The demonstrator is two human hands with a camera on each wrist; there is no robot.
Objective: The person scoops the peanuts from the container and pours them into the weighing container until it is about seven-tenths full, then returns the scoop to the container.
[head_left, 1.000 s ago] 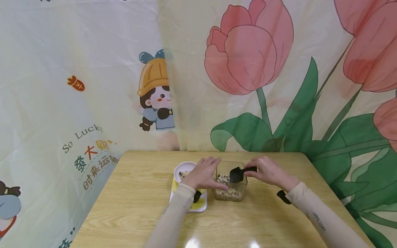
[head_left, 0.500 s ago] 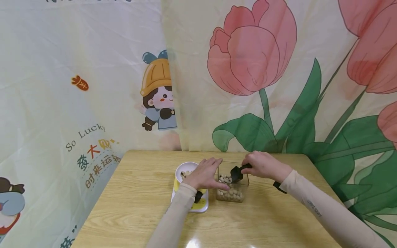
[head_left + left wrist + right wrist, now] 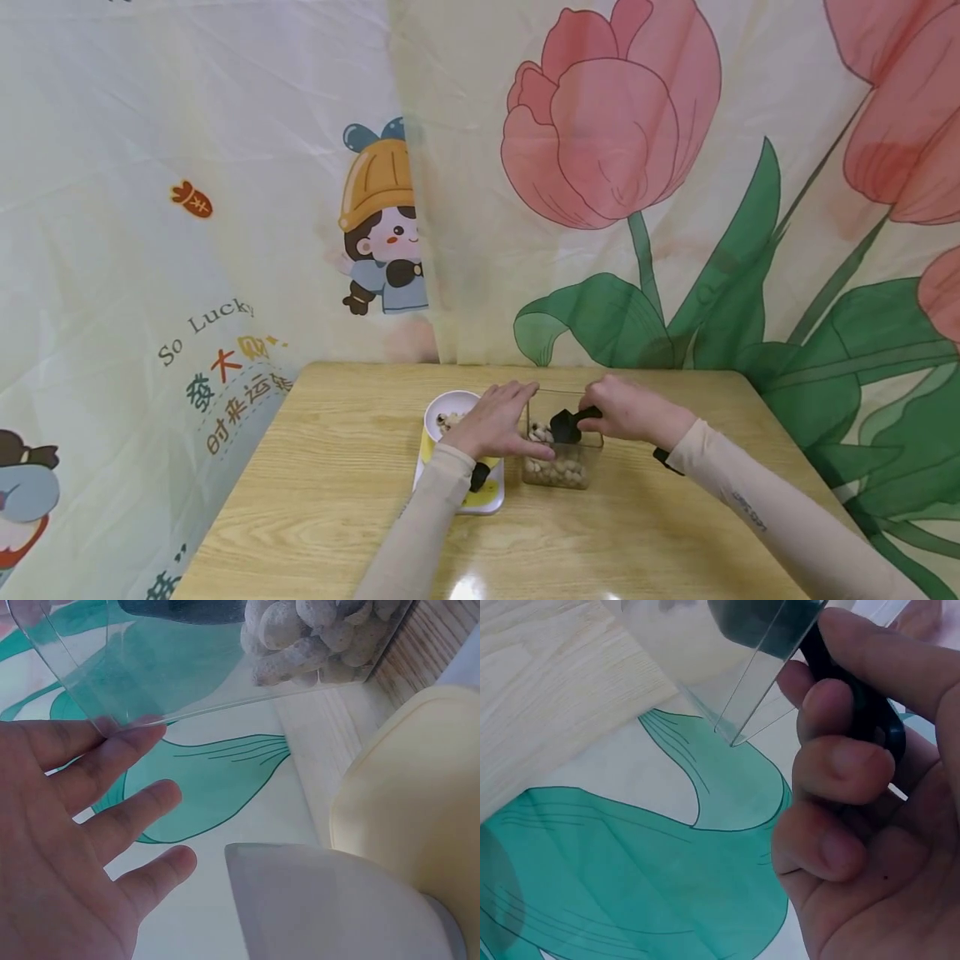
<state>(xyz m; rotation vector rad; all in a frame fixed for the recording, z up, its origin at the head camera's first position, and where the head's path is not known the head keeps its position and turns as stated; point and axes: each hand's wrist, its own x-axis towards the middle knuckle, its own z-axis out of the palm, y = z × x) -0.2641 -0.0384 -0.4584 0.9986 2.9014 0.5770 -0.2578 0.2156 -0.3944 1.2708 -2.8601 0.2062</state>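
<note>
A clear rectangular container (image 3: 557,402) of pale nut-like pieces (image 3: 540,432) stands mid-table. My left hand (image 3: 487,427) holds its left end, thumb across the near wall and fingertips at the far corner. In the left wrist view, extended fingers (image 3: 127,817) touch the clear edge; the thumb is out of view there. My right hand (image 3: 633,408) grips the handle of a black scoop (image 3: 565,427), whose head is down inside the container by the pieces. In the right wrist view, fingers (image 3: 840,769) curl round the black handle (image 3: 866,712). How full the scoop is cannot be told.
Left of the container, a white bowl (image 3: 452,401) holding some pieces sits on a white-and-yellow scale (image 3: 491,500), partly hidden by the left hand. Both rest on a wooden table (image 3: 330,492). A printed cloth (image 3: 465,208) hangs behind the table's far edge.
My right hand has moved left and slightly down with the scoop, whose head now sits further left among the pieces. The left hand keeps its place on the container.
</note>
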